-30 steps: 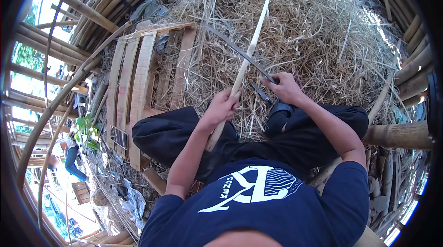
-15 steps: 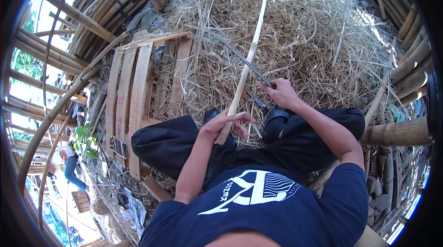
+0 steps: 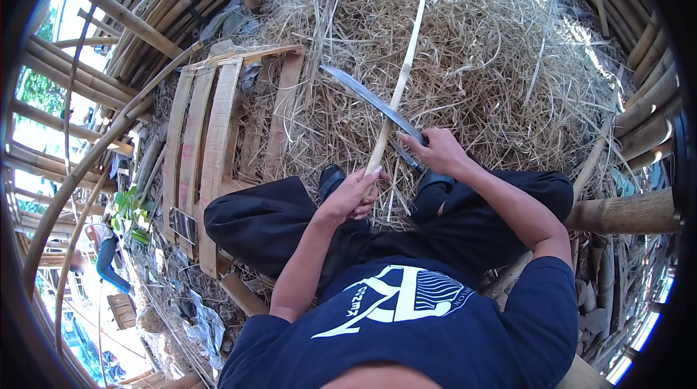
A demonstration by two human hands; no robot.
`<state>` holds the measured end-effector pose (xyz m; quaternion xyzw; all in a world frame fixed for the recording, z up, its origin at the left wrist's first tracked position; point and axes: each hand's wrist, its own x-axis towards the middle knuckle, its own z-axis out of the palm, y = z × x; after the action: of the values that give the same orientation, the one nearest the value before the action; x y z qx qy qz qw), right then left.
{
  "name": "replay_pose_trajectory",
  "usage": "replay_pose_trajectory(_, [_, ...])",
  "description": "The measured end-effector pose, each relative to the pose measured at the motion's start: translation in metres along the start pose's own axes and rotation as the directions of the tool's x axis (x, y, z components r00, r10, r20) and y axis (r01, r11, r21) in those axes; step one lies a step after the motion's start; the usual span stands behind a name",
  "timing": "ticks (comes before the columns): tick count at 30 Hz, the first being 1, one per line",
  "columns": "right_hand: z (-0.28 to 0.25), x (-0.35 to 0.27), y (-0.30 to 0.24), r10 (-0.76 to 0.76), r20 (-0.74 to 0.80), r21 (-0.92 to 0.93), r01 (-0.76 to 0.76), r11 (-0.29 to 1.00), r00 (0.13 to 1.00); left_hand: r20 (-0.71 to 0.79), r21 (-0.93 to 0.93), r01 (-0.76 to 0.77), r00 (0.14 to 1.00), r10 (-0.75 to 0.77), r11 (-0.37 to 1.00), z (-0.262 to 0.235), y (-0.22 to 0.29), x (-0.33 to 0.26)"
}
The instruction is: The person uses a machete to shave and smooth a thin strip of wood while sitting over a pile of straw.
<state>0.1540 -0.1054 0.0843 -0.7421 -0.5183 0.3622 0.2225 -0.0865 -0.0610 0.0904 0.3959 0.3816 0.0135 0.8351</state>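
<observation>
My left hand (image 3: 352,196) is closed round the near end of a long, pale bamboo strip (image 3: 409,62), which stretches away from me over the shavings. In my right hand (image 3: 441,151) is the handle of a machete (image 3: 363,91), mostly covered by my fingers. Its long grey blade points to the far left, with the flat turned partly up. The blade crosses the strip a short way beyond my left hand; whether its edge touches the strip I cannot tell. Below the right hand, by my foot, lies a dark, narrow object (image 3: 406,156), partly hidden.
A heap of dry bamboo shavings (image 3: 479,62) spreads ahead of me. On the left stands a slatted wooden pallet (image 3: 190,149) with a phone-like dark rectangle (image 3: 183,225) on it. Bamboo poles (image 3: 624,212) surround the place. Another person (image 3: 105,251) bends over at the far left.
My left hand has closed round the strip's near end from a looser, spread hold. The machete blade has turned to show more of its flat, and my right hand has shifted slightly nearer and left.
</observation>
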Motion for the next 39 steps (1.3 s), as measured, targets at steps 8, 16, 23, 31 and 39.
replay_pose_trajectory(8, [0.024, -0.001, 0.004, -0.273, 0.044, -0.347, 0.271, 0.898, 0.961, -0.255, 0.668, -0.165, 0.865, 0.432, 0.725, -0.004, -0.026, 0.034])
replay_pose_trajectory(16, [0.007, 0.041, 0.026, -0.205, 0.029, -0.332, 0.203, 0.921, 0.978, -0.269, 0.785, -0.092, 0.840, 0.470, 0.613, -0.004, -0.018, 0.025])
replay_pose_trajectory(23, [0.017, 0.028, 0.025, -0.257, 0.119, -0.381, 0.283, 0.880, 0.959, -0.220, 0.830, -0.187, 0.755, 0.617, 0.525, -0.002, -0.024, 0.021])
replay_pose_trajectory(31, [0.022, 0.021, 0.024, -0.323, 0.135, -0.296, 0.350, 0.889, 0.937, -0.249, 0.842, -0.134, 0.762, 0.597, 0.522, -0.003, -0.022, 0.022])
replay_pose_trajectory(39, [0.016, 0.030, 0.027, -0.241, 0.042, -0.254, 0.244, 0.936, 0.970, -0.291, 0.868, -0.050, 0.755, 0.587, 0.494, -0.006, -0.023, 0.021])
